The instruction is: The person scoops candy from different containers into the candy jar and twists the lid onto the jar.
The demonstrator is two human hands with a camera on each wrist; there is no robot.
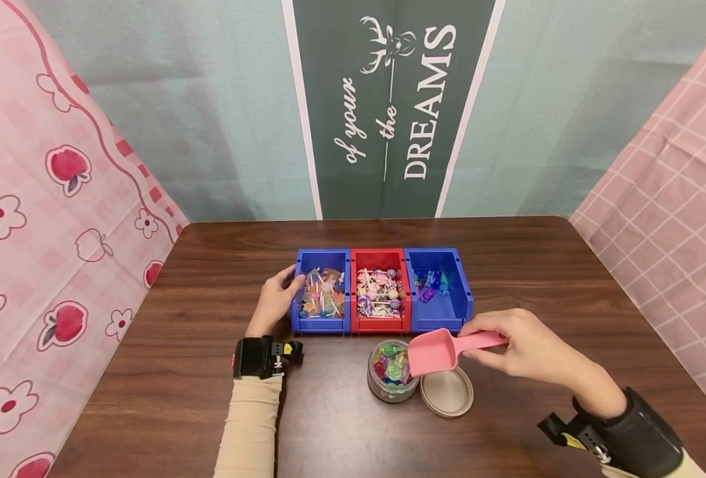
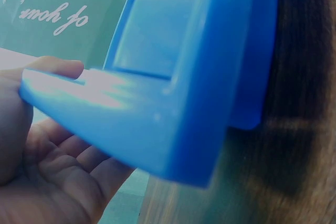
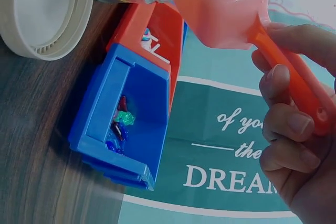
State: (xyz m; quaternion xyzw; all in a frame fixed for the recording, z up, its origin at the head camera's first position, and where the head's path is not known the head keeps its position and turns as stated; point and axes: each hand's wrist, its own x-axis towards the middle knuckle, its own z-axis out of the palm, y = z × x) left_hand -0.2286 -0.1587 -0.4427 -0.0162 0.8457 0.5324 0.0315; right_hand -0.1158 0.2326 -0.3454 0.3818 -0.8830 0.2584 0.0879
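My right hand (image 1: 526,348) pinches the handle of a pink plastic scoop (image 1: 432,353); its blade overlaps the right edge of an open clear jar (image 1: 391,394) in the head view. Translucent colourful candy pieces (image 1: 393,366) fill the jar. Beside it lies a round pale lid (image 1: 446,393), inner side up. At the left end of a row of bins, my left hand (image 1: 274,300) grips the side of a blue bin (image 1: 321,325), thumb at its rim in the left wrist view. That bin holds small star-shaped pieces and white sticks (image 1: 324,292).
A red bin (image 1: 381,324) of small swirl lollipops (image 1: 379,292) stands in the middle. Right of it, another blue bin (image 1: 439,310) holds a few blue, purple and green pieces (image 1: 429,283). The brown table (image 1: 198,372) meets hanging cloths at its back and sides.
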